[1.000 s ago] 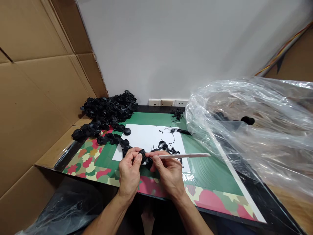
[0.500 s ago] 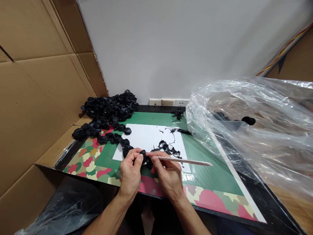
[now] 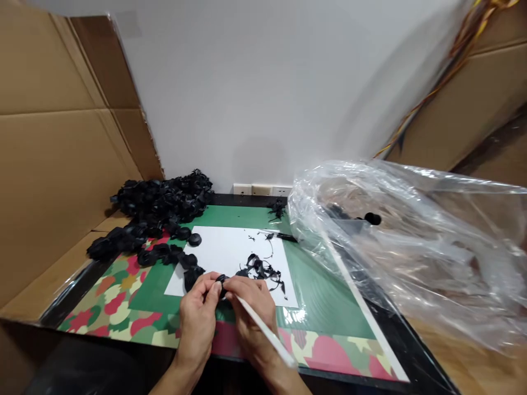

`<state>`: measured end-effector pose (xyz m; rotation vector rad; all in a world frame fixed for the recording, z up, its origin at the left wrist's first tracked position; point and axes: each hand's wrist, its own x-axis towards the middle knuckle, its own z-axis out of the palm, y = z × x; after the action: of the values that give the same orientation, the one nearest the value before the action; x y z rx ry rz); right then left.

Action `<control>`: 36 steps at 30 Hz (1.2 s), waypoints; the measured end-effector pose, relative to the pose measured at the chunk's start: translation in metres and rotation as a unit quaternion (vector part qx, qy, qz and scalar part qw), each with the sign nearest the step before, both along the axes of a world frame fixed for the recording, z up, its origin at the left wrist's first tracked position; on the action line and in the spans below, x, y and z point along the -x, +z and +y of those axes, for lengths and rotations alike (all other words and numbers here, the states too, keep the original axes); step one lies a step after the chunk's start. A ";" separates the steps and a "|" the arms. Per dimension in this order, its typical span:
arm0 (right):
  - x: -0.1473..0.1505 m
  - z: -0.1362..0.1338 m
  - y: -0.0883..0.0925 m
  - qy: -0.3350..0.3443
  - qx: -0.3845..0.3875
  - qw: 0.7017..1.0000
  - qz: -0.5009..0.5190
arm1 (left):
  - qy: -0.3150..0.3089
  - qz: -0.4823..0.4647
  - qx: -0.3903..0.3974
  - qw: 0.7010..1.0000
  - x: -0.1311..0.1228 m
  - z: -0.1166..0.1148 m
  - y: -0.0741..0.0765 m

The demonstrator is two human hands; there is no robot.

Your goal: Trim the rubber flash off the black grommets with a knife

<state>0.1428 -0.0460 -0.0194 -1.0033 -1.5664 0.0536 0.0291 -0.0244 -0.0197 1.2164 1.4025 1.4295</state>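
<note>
1. Black piece (image 3: 221, 278): pinched in the left hand (image 3: 197, 315), over the near part of the white sheet (image 3: 222, 247) on the bench (image 3: 325, 302).
2. Right hand (image 3: 255, 312): fingers closed around a white stick (image 3: 263, 332); its far end is hidden.
3. Hazard: should that end be sharp, a slip could nick the left fingertips close by.
4. Hazard: a careless sweep could mix scraps (image 3: 261, 269) into the heap (image 3: 160, 197).

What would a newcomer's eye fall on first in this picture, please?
Probably the heap of black pieces at the back left, beside the cardboard, and the clear plastic on the right. At the front, the left hand pinches a small black piece while the right hand holds a white stick.
</note>
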 end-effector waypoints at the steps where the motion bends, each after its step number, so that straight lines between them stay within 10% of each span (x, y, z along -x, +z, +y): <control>1: 0.000 0.001 0.000 -0.006 -0.008 1.000 -0.012 | -0.002 -0.002 -0.003 1.000 0.000 0.001 -0.001; 11: -0.021 0.005 -0.009 -0.077 -0.053 0.996 0.006 | -0.027 0.050 -0.044 0.997 0.000 -0.001 0.002; 18: -0.090 0.009 -0.006 -0.196 0.102 0.950 -0.222 | 0.001 0.006 -0.020 1.000 0.004 0.004 0.011; 28: -0.142 0.006 -0.003 -0.144 0.208 0.922 -0.292 | -0.020 -0.013 -0.002 1.000 -0.001 -0.002 0.012; 36: -0.122 0.002 -0.002 -0.087 0.173 0.967 -0.168 | -0.033 -0.012 0.012 0.999 0.000 -0.004 0.015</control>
<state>0.2650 -0.0440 -0.0210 -1.4830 -1.8056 0.0359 0.0286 -0.0285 -0.0051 1.2161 1.3481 1.3734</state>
